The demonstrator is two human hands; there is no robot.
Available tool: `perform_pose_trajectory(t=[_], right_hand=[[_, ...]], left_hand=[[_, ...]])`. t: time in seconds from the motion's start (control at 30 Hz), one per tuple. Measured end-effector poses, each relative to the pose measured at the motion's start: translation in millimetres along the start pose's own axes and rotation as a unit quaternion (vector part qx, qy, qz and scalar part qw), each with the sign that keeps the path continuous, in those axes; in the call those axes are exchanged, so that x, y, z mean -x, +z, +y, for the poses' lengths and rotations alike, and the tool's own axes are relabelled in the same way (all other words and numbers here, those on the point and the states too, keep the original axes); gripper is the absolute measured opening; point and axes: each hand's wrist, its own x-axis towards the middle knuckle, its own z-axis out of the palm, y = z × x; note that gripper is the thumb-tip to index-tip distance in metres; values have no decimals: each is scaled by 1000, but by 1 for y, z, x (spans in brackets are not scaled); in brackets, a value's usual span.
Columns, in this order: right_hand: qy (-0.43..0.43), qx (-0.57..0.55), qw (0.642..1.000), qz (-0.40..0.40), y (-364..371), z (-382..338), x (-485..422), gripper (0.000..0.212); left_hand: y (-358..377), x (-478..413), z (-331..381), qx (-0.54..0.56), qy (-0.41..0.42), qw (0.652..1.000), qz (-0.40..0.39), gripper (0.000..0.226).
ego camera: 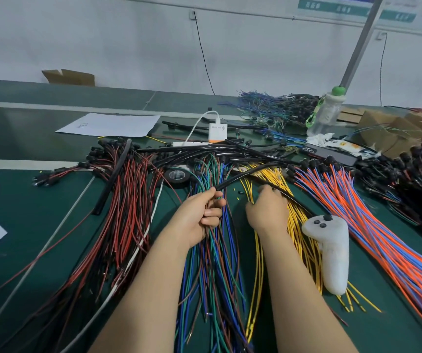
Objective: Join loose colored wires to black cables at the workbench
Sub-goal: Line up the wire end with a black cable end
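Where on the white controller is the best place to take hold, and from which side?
Grip the white controller round its long handle, probably coming from the near side with the right hand. The handle points toward the person, while a black cable crosses at the button end.

Bare mat (26, 200) leftward; white controller (332, 253) amid yellow wires (255, 276).
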Motion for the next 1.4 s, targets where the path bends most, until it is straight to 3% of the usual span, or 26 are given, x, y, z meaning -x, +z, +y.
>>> perform_pose_trajectory(t=[0.07, 0.23, 0.4, 0.53, 0.63, 0.73, 0.87, 1.17, 1.3, 1.4], right_hand=[[27, 49, 998, -15, -3, 0, 1, 41], [20, 24, 999, -23, -4, -5, 3, 22], [31, -158, 987, 1, -16, -5, -2, 18], [-38, -300, 952, -48, -27, -19, 1, 23], [-60, -213, 974, -54, -23, -26, 2, 12], [-22, -96, 995, -34, -17, -18, 1, 27], [-7, -37, 996, -86, -4, -16, 3, 39], [-43, 34, 994, -99, 3, -37, 13, 14], [-21, -10, 989, -148, -3, -32, 6, 13], [56, -188, 958, -209, -12, -24, 4, 10]], left_hand=[[-1, -1, 0, 5, -2, 1000, 0, 23], [-1, -2, -1, 1, -1, 1000, 0, 24], [0, -2, -1, -2, 0, 1000, 1, 23], [4, -3, -2, -23, 4, 1000, 7, 22], [5, -2, -2, -47, 12, 999, 13, 20], [5, -2, -2, -44, 8, 999, 11, 19], [6, -2, -2, -55, 10, 998, 15, 21], [6, 2, -1, -55, 19, 998, 19, 24], [7, 2, -1, -47, 13, 999, 14, 24], [8, 3, 0, -43, 6, 999, 9, 24]])
